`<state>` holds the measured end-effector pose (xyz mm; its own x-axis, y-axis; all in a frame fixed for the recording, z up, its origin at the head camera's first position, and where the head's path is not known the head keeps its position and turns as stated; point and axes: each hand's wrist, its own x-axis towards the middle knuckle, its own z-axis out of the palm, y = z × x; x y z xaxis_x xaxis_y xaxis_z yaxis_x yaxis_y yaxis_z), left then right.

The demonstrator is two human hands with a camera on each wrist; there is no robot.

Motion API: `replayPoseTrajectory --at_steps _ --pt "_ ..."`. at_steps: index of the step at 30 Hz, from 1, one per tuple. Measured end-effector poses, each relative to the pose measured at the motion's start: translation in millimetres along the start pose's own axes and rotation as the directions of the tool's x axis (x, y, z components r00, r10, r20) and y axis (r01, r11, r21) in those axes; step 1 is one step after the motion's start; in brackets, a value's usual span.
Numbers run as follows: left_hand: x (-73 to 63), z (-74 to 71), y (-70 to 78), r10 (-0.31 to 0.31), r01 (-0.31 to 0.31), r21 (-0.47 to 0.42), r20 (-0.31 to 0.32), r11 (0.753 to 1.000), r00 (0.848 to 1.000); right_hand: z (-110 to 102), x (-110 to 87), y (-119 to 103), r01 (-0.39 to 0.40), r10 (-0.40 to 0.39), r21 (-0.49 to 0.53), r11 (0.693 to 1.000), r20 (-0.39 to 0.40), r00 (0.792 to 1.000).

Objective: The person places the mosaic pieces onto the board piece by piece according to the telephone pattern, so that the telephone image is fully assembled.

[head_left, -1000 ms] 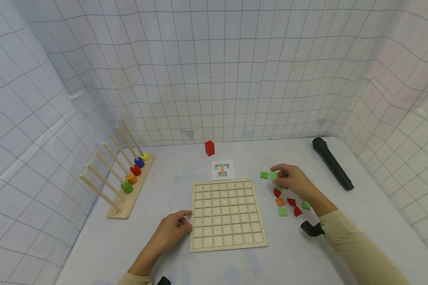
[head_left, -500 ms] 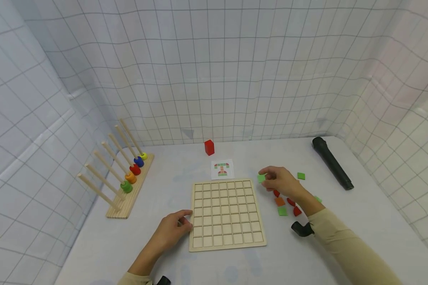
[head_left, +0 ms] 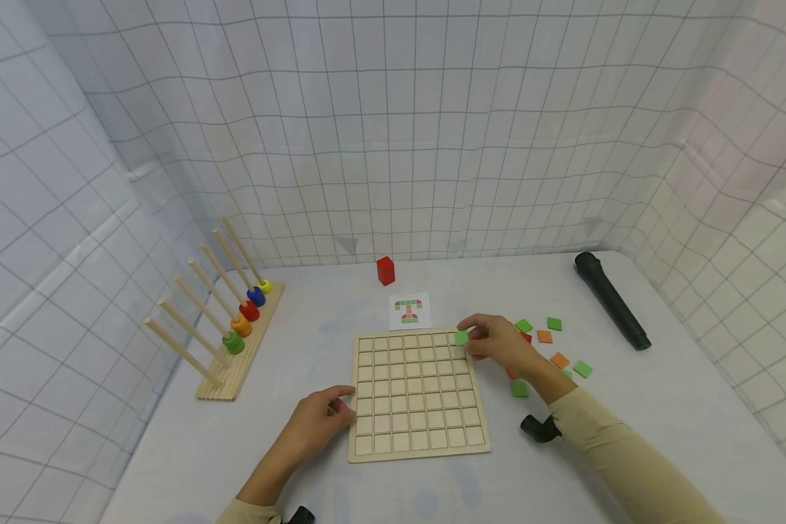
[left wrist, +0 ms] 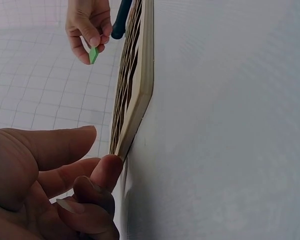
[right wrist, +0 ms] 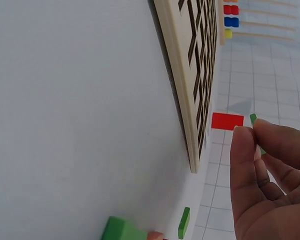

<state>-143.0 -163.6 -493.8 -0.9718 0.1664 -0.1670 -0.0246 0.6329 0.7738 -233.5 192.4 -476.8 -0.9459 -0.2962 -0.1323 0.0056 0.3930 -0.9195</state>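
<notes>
My right hand (head_left: 498, 340) pinches a green square tile (head_left: 461, 338) between thumb and fingers above the far right corner of a wooden grid board (head_left: 399, 402). In the left wrist view the tile (left wrist: 93, 56) is raised off the board. The board's square cells hold no tiles. Along its left edge rests my left hand (head_left: 311, 426), fingers relaxed, a fingertip (left wrist: 109, 170) right at the rim. Loose tiles lie right of the board, among them a green tile (head_left: 519, 388) and an orange tile (head_left: 545, 336); my right hand and forearm hide some.
Behind the board lies a card (head_left: 409, 320) with a T-shaped tile pattern, and beyond it stands a red block (head_left: 385, 271). A wooden peg stand (head_left: 216, 391) with coloured beads is at the left. A black microphone-shaped object (head_left: 609, 298) lies far right.
My right hand has moved left from the loose tiles to over the board's far right corner, carrying the green tile. My left hand stays at the board's edge.
</notes>
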Motion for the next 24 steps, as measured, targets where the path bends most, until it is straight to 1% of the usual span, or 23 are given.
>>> replayPoseTrajectory --at_steps 9,19,24 --pt "-2.6 -2.1 3.0 0.002 -0.002 -0.014 -0.004 1.000 1.000 13 2.3 3 0.011 -0.009 -0.049 0.999 0.039 0.999" --pt "-1.4 -1.7 1.7 0.017 -0.017 -0.004 -0.002 1.000 1.000 21 5.1 7 -0.006 0.009 -0.095 0.995 0.030 1.000" --pt "-0.5 -1.2 2.1 0.008 -0.008 -0.005 -0.007 1.000 1.000 24 4.6 6 -0.010 0.016 -0.116 0.993 0.051 0.999"
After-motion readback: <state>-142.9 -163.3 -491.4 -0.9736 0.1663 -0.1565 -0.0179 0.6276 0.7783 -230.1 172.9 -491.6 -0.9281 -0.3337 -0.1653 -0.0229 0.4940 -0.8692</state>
